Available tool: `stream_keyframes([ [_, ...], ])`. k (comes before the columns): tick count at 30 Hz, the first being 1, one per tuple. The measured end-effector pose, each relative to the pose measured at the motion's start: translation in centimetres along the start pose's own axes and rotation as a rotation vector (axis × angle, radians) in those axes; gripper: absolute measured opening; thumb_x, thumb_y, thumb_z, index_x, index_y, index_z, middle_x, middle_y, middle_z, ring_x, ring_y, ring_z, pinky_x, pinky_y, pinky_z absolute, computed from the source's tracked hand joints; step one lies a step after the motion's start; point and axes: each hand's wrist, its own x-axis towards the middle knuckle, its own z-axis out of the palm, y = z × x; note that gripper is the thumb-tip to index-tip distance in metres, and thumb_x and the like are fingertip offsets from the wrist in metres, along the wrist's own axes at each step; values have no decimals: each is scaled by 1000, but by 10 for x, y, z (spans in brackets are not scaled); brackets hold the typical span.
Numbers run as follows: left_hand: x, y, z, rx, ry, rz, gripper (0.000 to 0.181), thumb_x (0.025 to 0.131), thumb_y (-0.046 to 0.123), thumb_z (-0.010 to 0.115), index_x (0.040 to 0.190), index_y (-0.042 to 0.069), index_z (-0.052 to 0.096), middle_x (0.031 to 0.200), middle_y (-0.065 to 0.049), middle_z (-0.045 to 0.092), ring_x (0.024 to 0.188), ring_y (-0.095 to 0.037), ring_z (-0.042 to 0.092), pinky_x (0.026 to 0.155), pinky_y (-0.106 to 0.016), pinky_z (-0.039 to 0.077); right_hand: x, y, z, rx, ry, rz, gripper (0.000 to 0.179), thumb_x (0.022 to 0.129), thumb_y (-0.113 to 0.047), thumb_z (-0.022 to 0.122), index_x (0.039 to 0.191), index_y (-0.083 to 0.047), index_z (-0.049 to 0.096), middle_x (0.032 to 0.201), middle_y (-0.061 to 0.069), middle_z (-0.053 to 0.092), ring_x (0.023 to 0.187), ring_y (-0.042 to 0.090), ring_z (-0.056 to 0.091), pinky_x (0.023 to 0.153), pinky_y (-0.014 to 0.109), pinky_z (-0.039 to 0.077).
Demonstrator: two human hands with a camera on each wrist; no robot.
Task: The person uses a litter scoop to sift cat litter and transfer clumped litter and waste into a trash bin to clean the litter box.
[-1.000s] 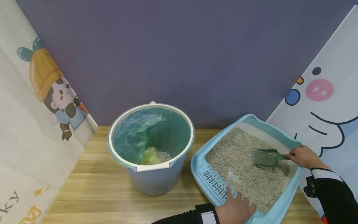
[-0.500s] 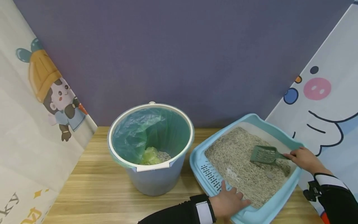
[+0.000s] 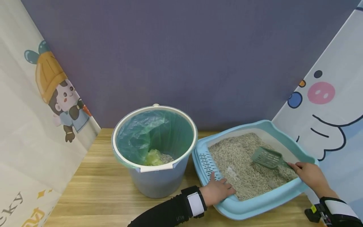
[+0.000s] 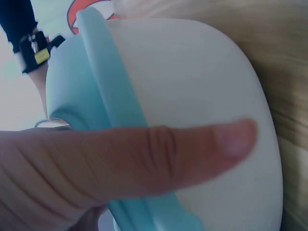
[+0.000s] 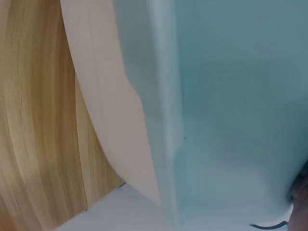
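A light blue litter box [image 3: 255,206] filled with grey-beige litter [image 3: 241,154] sits at the right of the table. My left hand [image 3: 216,190] grips its near left rim, fingers spread over the perforated ledge. In the left wrist view the thumb [image 4: 192,151] lies straight along the outer wall. My right hand [image 3: 310,176] holds the handle of a green slotted litter scoop [image 3: 267,156], whose head is over the litter near the right side. The right wrist view shows mostly the box's blue side wall [image 5: 231,120], with a bit of the hand at the right edge.
A bucket [image 3: 158,181] with a white rim and green liner stands left of the box, close to it. Inside lie a crumpled yellow-green bag [image 3: 153,157] and some grey litter. A dark wall panel [image 3: 184,63] rises behind the wooden table [image 3: 93,189].
The litter box has turned, its near end swinging left and its right side coming nearer. My left hand has moved left and up with the rim. The scoop has shifted slightly left and tilted.
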Motion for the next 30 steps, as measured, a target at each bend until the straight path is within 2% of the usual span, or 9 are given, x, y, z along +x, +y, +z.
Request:
stream_keyframes([
  [7,-7,-13,-1,68,-11,-40,53,87,23,59,134,37,38,140,18,38,135,-4,30,106,-42,30,-10,-15,2,-8,-12,109,59,93,-55,30,61,-9,46,53,0,36,50,15,34,51,28,24],
  [12,-10,-19,-1,80,11,-70,58,84,24,64,134,39,39,138,19,41,135,-6,30,106,-41,30,-14,-22,3,-4,16,155,59,95,-52,30,64,-7,52,53,1,40,50,17,39,51,29,27],
  [19,-14,-18,-4,131,9,-114,53,84,27,64,131,40,43,136,22,43,134,-5,31,105,-40,32,-19,-33,4,10,27,248,53,97,-42,35,63,-6,55,52,2,43,51,19,42,51,29,28],
  [26,-13,-17,-7,202,-40,-175,52,82,32,66,128,42,45,134,23,44,132,-4,34,103,-36,36,-20,-42,4,14,-9,268,53,96,-40,37,77,2,63,56,4,51,55,20,47,52,30,30],
  [30,-10,-16,-8,236,-67,-181,54,81,33,67,129,43,43,135,24,42,132,-3,34,102,-33,36,-25,-45,4,5,7,299,51,97,-37,38,69,0,59,54,3,48,54,20,45,52,29,29],
])
